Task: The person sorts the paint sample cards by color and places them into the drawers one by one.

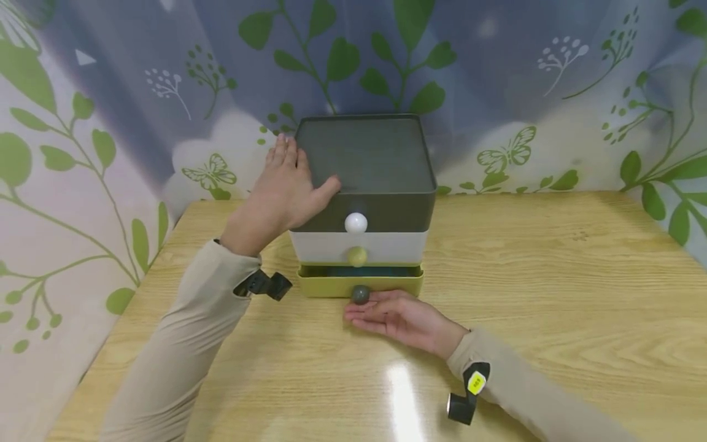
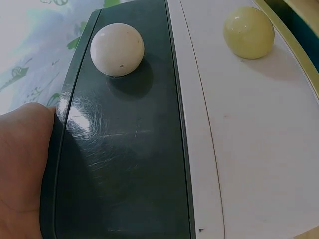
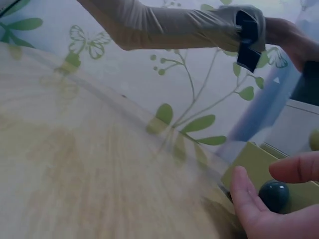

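Observation:
A small three-drawer box [image 1: 370, 153] stands on the table, its drawers dark grey, white and yellow-green from top to bottom. My left hand [image 1: 282, 190] rests on the box's top left edge with its fingers extended. The lowest drawer [image 1: 326, 286] is pulled out a little, showing a narrow gap above its front. Beside its dark round knob [image 1: 360, 294] is my right hand [image 1: 405, 319], palm up. In the right wrist view, thumb and fingers stand apart around the knob [image 3: 274, 195]. The white knob [image 2: 117, 50] and yellow knob [image 2: 249, 32] have no hand on them.
Under the box lies a light wooden table [image 1: 552, 276]. A curtain [image 1: 486, 73] with leaf and butterfly prints hangs right behind the box. Wrist cameras are strapped on both sleeves, the left one [image 1: 265, 284] close to the box's front left.

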Tool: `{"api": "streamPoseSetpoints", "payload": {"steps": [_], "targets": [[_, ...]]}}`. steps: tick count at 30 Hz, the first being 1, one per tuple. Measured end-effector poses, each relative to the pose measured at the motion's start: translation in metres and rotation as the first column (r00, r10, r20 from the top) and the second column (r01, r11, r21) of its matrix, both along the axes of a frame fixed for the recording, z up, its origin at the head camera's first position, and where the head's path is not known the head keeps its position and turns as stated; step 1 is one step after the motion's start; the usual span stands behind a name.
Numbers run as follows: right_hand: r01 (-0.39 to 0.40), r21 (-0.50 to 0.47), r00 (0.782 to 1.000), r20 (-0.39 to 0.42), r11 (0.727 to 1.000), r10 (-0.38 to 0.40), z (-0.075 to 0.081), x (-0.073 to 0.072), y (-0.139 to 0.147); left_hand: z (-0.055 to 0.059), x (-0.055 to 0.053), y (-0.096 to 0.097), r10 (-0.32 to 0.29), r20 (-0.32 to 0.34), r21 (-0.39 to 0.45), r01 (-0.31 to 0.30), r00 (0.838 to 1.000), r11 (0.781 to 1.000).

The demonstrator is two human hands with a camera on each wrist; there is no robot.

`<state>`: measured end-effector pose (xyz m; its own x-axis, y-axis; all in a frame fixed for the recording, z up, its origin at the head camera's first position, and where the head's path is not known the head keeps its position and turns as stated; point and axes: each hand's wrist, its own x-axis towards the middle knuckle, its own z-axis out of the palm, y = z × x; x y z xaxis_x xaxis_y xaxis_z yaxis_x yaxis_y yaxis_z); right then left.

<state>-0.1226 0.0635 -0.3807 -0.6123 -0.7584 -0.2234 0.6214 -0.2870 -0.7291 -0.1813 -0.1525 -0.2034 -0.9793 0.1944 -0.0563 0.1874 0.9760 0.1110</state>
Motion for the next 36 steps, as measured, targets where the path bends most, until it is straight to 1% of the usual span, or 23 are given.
{"api": "streamPoseSetpoints", "payload": {"steps": [3,8,11,16,18,22,25,28,32,36], "targets": [[-0.011,0.016,0.999,-0.038,1.0,0.011,0.001,-0.007,0.001,0.0,0.0,0.0,0.002,-0.006,0.002,-0.002,1.0,1.0],[-0.012,0.037,0.996,-0.093,0.999,0.016,-0.001,-0.014,-0.001,-0.001,0.001,0.0,0.01,-0.013,0.01,-0.01,1.0,1.0],[0.009,0.03,0.997,-0.08,1.0,-0.006,-0.001,-0.018,-0.001,-0.001,0.001,0.0,0.013,-0.02,0.014,-0.013,1.0,1.0],[0.047,0.0,0.999,-0.02,0.999,-0.047,0.0,-0.024,0.001,-0.002,0.002,0.002,0.012,-0.033,0.028,-0.011,0.999,1.0],[0.052,0.007,0.999,-0.007,0.999,-0.052,0.0,-0.025,0.001,-0.002,0.002,0.002,0.014,-0.034,0.035,-0.013,0.999,0.999],[0.04,0.065,0.998,-0.046,0.997,-0.037,0.004,-0.023,0.005,-0.003,0.002,0.002,0.011,-0.033,0.034,-0.01,0.999,0.999],[0.034,0.097,0.996,-0.084,0.995,-0.026,0.011,-0.017,0.017,-0.004,0.002,0.001,0.002,-0.031,0.039,-0.001,1.0,0.999],[0.023,0.085,0.991,-0.136,0.996,-0.011,0.02,-0.013,0.036,-0.004,0.001,0.0,0.0,-0.029,0.054,0.002,1.0,0.999],[-0.004,0.071,0.978,-0.21,0.997,0.019,0.03,-0.014,0.069,-0.004,0.0,0.0,0.026,-0.023,0.13,-0.023,0.999,0.991],[0.015,0.073,0.968,-0.25,0.997,0.003,0.037,-0.017,0.102,-0.005,0.001,0.001,0.063,-0.019,0.213,-0.057,0.998,0.975]]}}
